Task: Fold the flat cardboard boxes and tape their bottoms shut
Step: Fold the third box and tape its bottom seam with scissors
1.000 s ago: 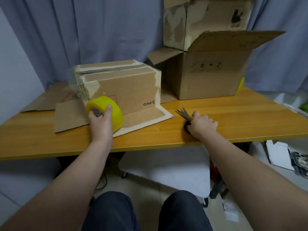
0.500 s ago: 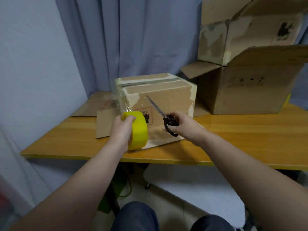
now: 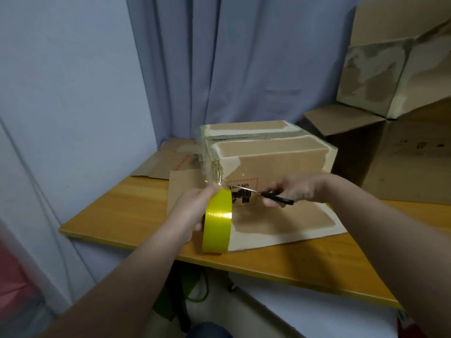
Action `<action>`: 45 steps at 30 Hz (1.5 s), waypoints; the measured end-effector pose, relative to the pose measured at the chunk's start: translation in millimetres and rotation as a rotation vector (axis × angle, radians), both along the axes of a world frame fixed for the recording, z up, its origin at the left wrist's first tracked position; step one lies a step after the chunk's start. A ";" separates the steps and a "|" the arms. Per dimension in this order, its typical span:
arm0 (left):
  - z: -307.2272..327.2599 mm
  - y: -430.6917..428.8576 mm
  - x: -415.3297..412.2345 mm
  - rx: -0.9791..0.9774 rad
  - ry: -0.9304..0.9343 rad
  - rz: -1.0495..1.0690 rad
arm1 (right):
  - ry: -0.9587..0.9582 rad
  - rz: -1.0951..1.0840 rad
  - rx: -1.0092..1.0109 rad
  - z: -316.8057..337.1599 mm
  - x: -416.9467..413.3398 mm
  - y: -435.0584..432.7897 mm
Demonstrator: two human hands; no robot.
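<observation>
box point(image 3: 268, 157) at 12 on the surface point(image 3: 122, 208), taped seam up, long axis 9-to-3 | scissors point(image 3: 275, 198) lie 3-to-9, tips at 9, just beside the roll point(image 3: 217, 220) | I read the left hand point(image 3: 192, 211) grip as clenched round the roll, which stands on edge at the box's 7 | right hand point(image 3: 292, 190) grip grasps the scissors' handles

Three boxes: centre box point(image 3: 273, 157), right box point(image 3: 410, 172), upper-right box point(image 3: 375, 76). One tape roll point(image 3: 217, 220), one scissors point(image 3: 275, 198), one left hand point(image 3: 192, 211), one right hand point(image 3: 295, 189).

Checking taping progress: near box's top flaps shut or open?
Shut. Both flaps atop the box lie flat; tape runs along their seam.
</observation>
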State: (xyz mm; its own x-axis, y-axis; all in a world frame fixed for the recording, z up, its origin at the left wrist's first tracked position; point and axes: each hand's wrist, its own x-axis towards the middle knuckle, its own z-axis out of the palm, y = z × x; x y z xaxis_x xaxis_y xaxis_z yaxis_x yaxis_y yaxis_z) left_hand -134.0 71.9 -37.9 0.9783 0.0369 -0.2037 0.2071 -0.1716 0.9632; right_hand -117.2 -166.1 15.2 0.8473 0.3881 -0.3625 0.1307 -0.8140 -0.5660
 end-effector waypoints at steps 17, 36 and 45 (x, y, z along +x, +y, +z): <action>-0.6 6.7 2.1 -0.223 0.143 0.127 | 0.037 0.155 -0.071 20.4 32.3 16.8; 13.6 3.4 7.3 -0.343 0.150 0.201 | -0.043 0.217 -0.089 24.4 30.9 32.7; 11.9 3.0 11.3 -0.362 0.212 0.227 | -0.146 0.207 -0.125 23.2 31.7 41.6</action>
State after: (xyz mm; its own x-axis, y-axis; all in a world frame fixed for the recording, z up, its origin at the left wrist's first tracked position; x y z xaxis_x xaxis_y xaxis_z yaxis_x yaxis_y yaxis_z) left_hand -122.7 74.9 -26.1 0.8892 0.1350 -0.4371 0.3987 0.2396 0.8852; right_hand -85.5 -124.6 38.4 0.8016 0.5182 -0.2981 0.3744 -0.8239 -0.4254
